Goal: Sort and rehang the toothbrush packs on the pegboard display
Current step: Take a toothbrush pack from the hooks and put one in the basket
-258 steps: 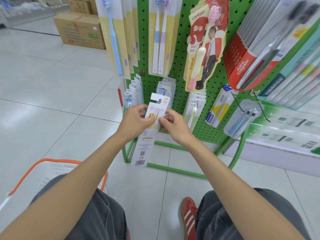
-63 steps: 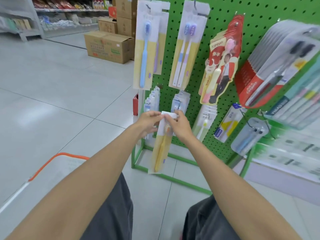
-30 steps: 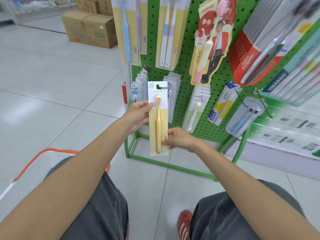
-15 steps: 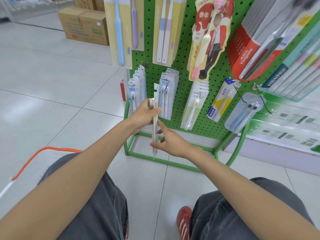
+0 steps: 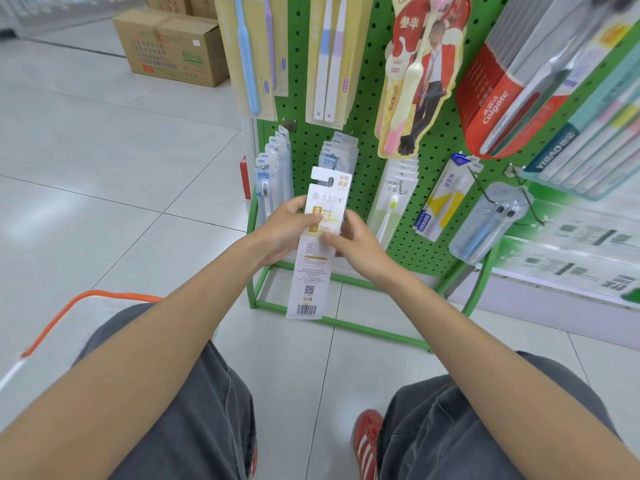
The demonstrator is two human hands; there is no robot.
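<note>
Left hand (image 5: 282, 230) and right hand (image 5: 356, 244) both grip the toothbrush pack (image 5: 317, 244), printed back facing the camera, pegboard (image 5: 367, 161) beyond.

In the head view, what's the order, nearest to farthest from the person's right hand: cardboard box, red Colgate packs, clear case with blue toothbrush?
1. Clear case with blue toothbrush, low on the pegboard, right of the right hand.
2. Red Colgate packs, hanging higher, upper right.
3. Cardboard box, far back on the left.

Glossy tiled floor (image 5: 104, 161), perforated painted metal pegboard (image 5: 367, 140)
</note>
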